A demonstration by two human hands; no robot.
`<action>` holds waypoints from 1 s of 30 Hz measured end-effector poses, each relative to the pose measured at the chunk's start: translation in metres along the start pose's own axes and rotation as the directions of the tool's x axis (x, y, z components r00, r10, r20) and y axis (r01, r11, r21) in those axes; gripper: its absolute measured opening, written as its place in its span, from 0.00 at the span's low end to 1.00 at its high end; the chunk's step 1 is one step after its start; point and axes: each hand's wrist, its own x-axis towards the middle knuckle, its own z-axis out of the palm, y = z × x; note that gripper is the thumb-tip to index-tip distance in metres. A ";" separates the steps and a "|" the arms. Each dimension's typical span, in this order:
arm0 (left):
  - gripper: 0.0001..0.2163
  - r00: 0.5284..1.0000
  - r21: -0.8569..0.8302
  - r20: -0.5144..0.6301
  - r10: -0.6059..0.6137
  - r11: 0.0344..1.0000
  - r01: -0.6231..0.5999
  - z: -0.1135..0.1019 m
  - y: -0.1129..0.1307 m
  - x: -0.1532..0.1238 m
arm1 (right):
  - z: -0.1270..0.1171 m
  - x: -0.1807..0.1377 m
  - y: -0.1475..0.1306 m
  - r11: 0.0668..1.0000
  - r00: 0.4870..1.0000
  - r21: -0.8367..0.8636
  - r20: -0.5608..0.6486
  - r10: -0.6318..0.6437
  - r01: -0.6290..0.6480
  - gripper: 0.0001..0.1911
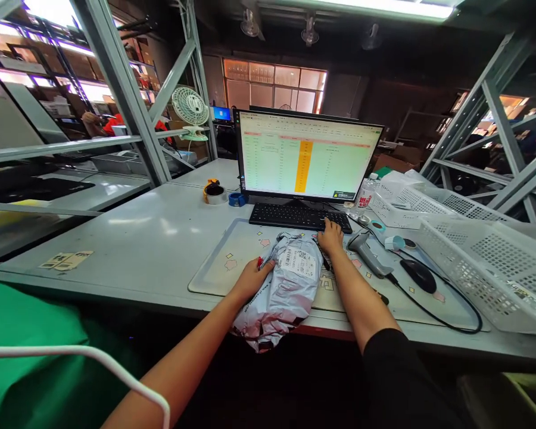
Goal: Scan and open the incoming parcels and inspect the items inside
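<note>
A grey-white plastic mailing bag [290, 289] with a printed label [298, 262] lies at the front of the desk mat, its lower end over the table edge. My left hand [254, 279] grips the bag's left side, the thumb on top and the other fingers partly hidden. Fingers stretched, my right hand [332, 237] rests on the right part of the black keyboard [290, 217] and holds nothing. Behind the keyboard stands a monitor [272, 161] showing a spreadsheet with an orange column. Just right of my right hand lies a grey barcode scanner [367, 255].
A black mouse [418, 275] and white plastic baskets [486, 262] are at the right. Left of the monitor sit a tape dispenser [214, 192] and a blue tape roll [237, 199]. Green cloth [31, 333] and a white cable [102, 356] occupy the lower left.
</note>
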 end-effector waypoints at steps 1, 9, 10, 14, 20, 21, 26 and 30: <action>0.25 1.000 -0.006 0.003 0.004 1.000 -0.004 0.000 0.000 0.000 | 0.003 0.002 0.002 1.000 1.000 0.002 -0.009 0.000 0.000 0.36; 0.26 1.000 0.020 0.010 -0.021 1.000 0.021 0.000 0.001 -0.002 | 0.018 0.006 0.010 0.998 0.998 -0.065 0.063 0.018 -0.014 0.37; 0.26 1.000 0.021 0.009 -0.019 1.000 0.018 0.000 0.001 -0.002 | 0.019 0.006 0.009 0.997 0.997 -0.068 0.066 0.034 -0.030 0.37; 0.27 1.000 0.010 0.007 0.006 1.000 -0.006 0.001 -0.001 -0.002 | 0.019 0.008 0.005 0.996 0.995 -0.079 0.077 0.056 -0.050 0.38; 0.26 0.999 0.026 0.014 0.029 0.999 -0.030 0.001 -0.006 0.000 | 0.014 0.017 0.000 0.998 0.991 -0.063 0.136 0.013 -0.005 0.37; 0.26 1.000 0.035 0.013 0.028 0.999 -0.029 0.001 -0.007 0.001 | 0.012 0.020 -0.001 0.998 0.988 -0.066 0.153 0.008 0.002 0.37; 0.26 0.999 0.025 0.008 0.042 0.999 -0.042 0.001 -0.009 0.001 | -0.011 0.025 -0.008 0.994 0.976 -0.080 0.212 -0.052 0.070 0.38; 0.27 0.999 -0.014 0.011 0.050 0.999 -0.049 0.000 -0.007 0.001 | -0.036 -0.006 -0.006 0.983 0.962 -0.050 0.223 -0.160 0.175 0.35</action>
